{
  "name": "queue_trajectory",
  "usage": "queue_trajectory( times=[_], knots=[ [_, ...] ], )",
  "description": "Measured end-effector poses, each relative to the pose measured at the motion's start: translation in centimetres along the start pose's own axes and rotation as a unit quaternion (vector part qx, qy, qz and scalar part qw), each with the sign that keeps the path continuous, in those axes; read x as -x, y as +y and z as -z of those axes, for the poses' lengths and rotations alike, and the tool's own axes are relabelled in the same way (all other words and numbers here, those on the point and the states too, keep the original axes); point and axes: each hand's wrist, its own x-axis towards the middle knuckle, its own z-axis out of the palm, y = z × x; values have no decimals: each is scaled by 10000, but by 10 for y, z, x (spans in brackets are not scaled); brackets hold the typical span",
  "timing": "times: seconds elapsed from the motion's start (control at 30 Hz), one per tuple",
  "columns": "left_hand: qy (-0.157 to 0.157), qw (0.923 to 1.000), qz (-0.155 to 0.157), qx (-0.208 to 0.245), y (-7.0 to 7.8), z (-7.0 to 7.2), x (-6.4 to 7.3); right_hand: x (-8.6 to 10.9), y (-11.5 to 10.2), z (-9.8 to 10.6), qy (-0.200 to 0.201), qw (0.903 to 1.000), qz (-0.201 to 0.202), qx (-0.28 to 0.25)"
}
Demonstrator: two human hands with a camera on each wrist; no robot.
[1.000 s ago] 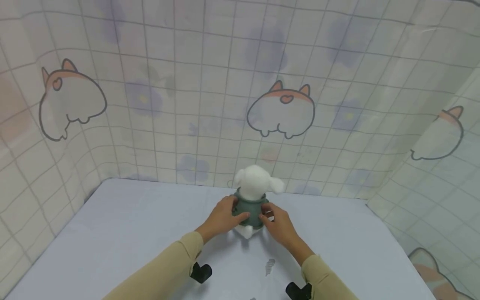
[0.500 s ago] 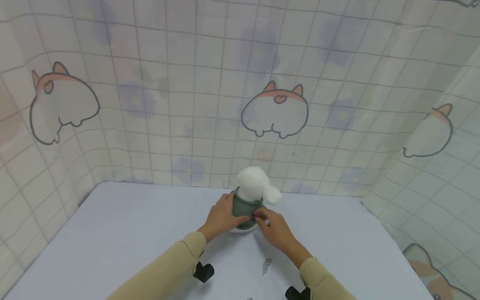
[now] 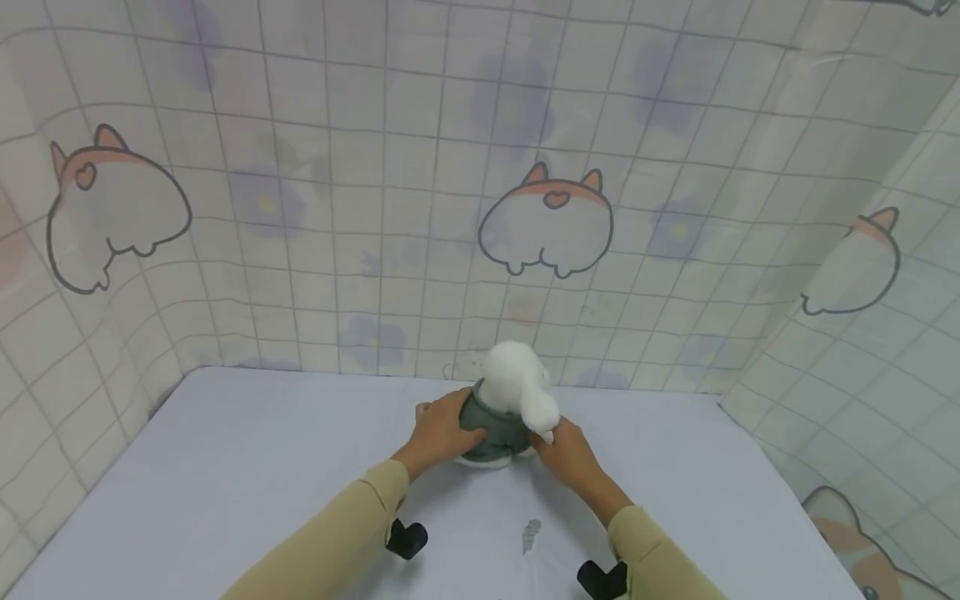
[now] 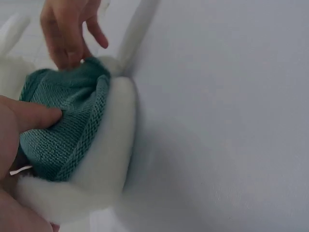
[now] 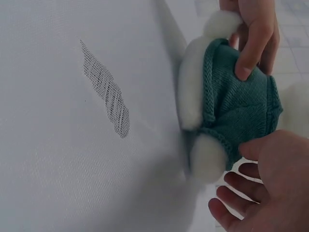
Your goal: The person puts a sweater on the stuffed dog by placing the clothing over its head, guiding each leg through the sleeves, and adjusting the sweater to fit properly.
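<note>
A white plush toy with floppy ears sits upright on the white table, its back and one side toward me. It wears a green knitted sweater with rolled edges. My left hand grips the toy's body from the left, thumb pressed into the knit. On the right, my right hand pinches the sweater near its armhole with thumb and index finger, the other fingers loosely bent. A hanging ear partly covers those fingertips in the head view. A white limb sticks out beneath the sweater.
The white tabletop has a grey patterned mark in front of the toy. A gridded curtain with cartoon corgi prints surrounds the table's back and sides. Black wrist mounts hang below both sleeves.
The toy has turned so its right side and ear swing toward me, and its tail is no longer visible. My right fingers have shifted along the sweater and now sit behind the ear.
</note>
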Motion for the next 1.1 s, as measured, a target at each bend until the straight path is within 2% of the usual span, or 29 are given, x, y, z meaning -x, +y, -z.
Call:
queue_trajectory(
  times=[0.07,0.13,0.23,0.33,0.47,0.63,0.77,0.87,0.97,1.1],
  knots=[
    [-48,9998,-18,178,-3,2,-1,-1,0,-2,-212,9996,-141,-86],
    [107,9998,-44,143,-5,3,-1,-2,-1,-4,-294,9994,-144,-65],
    [669,9977,-69,-108,-6,3,0,-2,-2,-7,-359,9993,-77,-111],
    [1207,9923,56,-278,-7,3,1,1,-5,-11,-480,9985,75,-260],
    [1495,9886,125,-111,-16,3,3,5,-14,-15,-824,9950,373,-432],
    [1228,9906,51,606,-28,-1,10,7,-25,-18,-1187,9889,704,-542],
    [784,9901,118,1156,-35,-3,13,9,-30,-22,-1498,9827,883,-633],
    [385,9881,302,1457,-39,-4,14,10,-33,-24,-1667,9792,982,-611],
    [197,9857,433,1616,-41,-4,18,11,-33,-22,-1462,9830,963,-553],
    [268,9851,550,1604,-44,-6,21,10,-27,-15,-513,9958,651,-382]
  ],
)
